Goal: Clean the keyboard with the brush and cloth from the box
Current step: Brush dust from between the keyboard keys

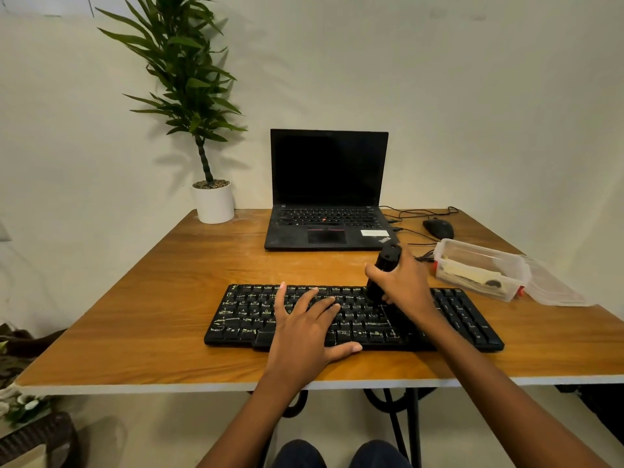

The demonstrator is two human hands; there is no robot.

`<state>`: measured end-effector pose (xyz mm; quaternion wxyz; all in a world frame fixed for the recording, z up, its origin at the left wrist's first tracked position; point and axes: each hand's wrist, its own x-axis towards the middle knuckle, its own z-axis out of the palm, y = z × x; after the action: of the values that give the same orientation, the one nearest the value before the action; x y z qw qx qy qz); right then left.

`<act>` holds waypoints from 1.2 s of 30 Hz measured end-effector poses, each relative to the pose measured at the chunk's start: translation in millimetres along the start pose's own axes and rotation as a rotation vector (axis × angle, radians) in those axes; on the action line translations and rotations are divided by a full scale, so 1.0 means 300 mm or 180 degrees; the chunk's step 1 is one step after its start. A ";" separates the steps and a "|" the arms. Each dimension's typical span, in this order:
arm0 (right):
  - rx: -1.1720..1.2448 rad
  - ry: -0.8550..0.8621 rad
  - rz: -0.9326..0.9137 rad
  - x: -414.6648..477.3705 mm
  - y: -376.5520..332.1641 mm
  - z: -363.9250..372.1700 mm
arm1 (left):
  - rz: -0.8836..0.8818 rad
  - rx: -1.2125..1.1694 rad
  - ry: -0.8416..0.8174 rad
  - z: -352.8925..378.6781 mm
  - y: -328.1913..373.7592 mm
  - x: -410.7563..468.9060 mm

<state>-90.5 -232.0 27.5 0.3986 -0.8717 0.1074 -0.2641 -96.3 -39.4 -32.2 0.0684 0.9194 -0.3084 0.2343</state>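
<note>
Evidently brushing: gripping the brush point(388, 260) upright with curled fingers of the right hand point(407, 282), lower end on the keyboard point(243, 312) mid-surface; pressing the left hand point(304, 329) flat, fingers straight, on the keys. Next, sweep along the rows, then fetch the cloth point(472, 270) from the box point(520, 275).

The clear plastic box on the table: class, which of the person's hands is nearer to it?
Right. The right hand, gripping the black brush over the keyboard, is just left of the box. The left hand rests flat on the keyboard, farther left.
</note>
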 end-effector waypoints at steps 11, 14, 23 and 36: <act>0.0210 -0.0137 0.0122 -0.013 0.009 -0.039 | 0.0001 0.0010 0.0035 0.002 0.004 -0.001; 0.0154 0.0002 0.0043 -0.018 0.002 -0.032 | -0.0001 0.0004 0.0062 0.003 0.001 -0.001; 0.0515 -0.0506 0.0305 -0.014 -0.001 -0.089 | -0.0016 -0.0009 0.0092 0.002 0.001 0.001; 0.0678 -0.1136 0.0243 -0.029 0.030 -0.174 | -0.0035 -0.0029 0.0072 0.000 0.002 0.000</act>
<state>-126.0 -268.0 45.8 0.5109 -0.8528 0.0394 -0.1002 -96.6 -40.0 -32.3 0.0774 0.9181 -0.3036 0.2429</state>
